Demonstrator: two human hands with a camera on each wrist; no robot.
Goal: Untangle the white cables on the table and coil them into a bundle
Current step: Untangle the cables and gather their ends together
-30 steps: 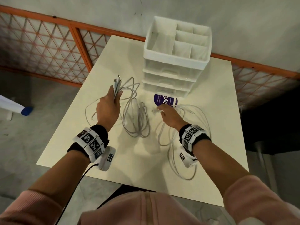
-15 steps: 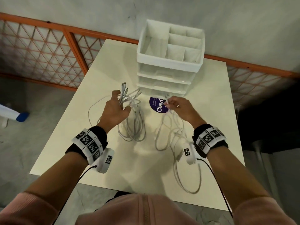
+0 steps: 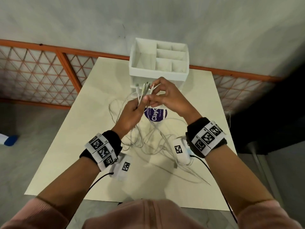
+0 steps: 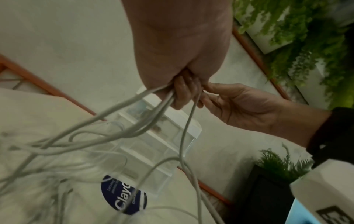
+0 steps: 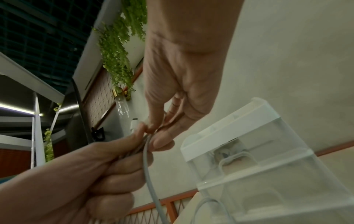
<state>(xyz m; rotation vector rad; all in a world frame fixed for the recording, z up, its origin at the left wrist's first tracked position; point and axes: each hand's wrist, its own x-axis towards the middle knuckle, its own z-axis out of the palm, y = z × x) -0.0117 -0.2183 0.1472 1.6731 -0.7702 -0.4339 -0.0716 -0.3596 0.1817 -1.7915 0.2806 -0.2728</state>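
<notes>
Now my left hand (image 3: 130, 113) grips the thin white cables (image 3: 140, 95) at centre frame above the surface (image 3: 66, 154); my right hand (image 3: 166, 96) pinches one plug end, which I'd align flush before coiling.

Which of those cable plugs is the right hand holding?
The rightmost plug, pinched by the right hand. The other plugs fan out of the left hand.
</notes>
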